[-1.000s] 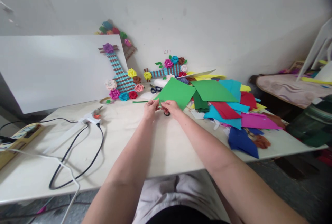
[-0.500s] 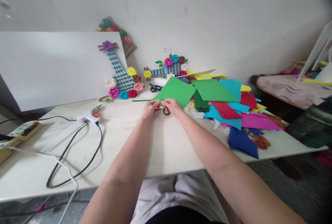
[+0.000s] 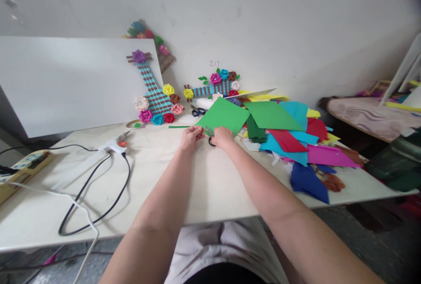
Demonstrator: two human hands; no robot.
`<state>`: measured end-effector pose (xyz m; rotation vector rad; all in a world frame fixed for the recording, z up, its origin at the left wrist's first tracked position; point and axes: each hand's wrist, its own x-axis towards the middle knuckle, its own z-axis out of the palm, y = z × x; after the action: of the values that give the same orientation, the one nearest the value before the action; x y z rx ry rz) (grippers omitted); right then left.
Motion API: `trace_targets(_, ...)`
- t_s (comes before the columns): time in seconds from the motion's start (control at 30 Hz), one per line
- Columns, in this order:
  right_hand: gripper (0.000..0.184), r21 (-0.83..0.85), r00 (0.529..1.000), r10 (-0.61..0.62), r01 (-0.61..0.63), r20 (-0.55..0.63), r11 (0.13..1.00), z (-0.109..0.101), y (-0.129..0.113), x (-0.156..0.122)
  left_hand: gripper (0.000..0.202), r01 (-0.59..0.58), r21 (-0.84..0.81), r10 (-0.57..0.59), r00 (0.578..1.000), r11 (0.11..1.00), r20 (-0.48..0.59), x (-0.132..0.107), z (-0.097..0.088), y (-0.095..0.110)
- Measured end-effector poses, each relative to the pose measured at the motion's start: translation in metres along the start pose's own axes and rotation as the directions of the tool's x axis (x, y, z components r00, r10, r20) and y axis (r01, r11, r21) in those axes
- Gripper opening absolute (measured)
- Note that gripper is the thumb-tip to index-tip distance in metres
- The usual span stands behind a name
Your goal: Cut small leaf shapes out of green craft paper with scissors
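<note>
Above the counter, the right hand has its grip round scissors; the left hand seemingly pinches a green scrap. Short snips, fingertips clear, should cut neatest.

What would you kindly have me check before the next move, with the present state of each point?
1. Scissors in the right hand: ok.
2. Left hand clear of the blades: cannot tell; the gap is too small to judge.
3. Glue gun apart from both hands: ok, it lies off to the left.
4. Glue gun cool: cannot tell.
5. Black cord away from the hands: ok.
6. White cord kept wholly on the table: not ok, it runs over the front edge.
</note>
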<state>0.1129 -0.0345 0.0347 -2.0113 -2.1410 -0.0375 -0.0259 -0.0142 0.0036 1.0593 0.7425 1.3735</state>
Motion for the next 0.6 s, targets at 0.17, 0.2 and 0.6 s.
trace_targets(0.17,0.029,-0.010,0.998,-0.027,0.027,0.053,1.000,-0.001,-0.002,-0.001,0.025,-0.019,-0.014,0.019,1.000,1.000,-0.005,0.001,0.000,-0.002)
trace_targets(0.2,0.029,-0.011,0.998,-0.038,0.038,0.051,0.999,-0.002,-0.002,-0.001,0.026,-0.022,-0.014,0.022,1.000,1.000,0.000,0.001,0.000,-0.002)
trace_targets(0.6,0.038,0.280,0.993,0.113,-0.099,-0.037,0.955,0.004,0.016,0.015,0.029,-0.038,-0.072,0.036,0.999,0.997,-0.038,0.004,0.000,-0.003)
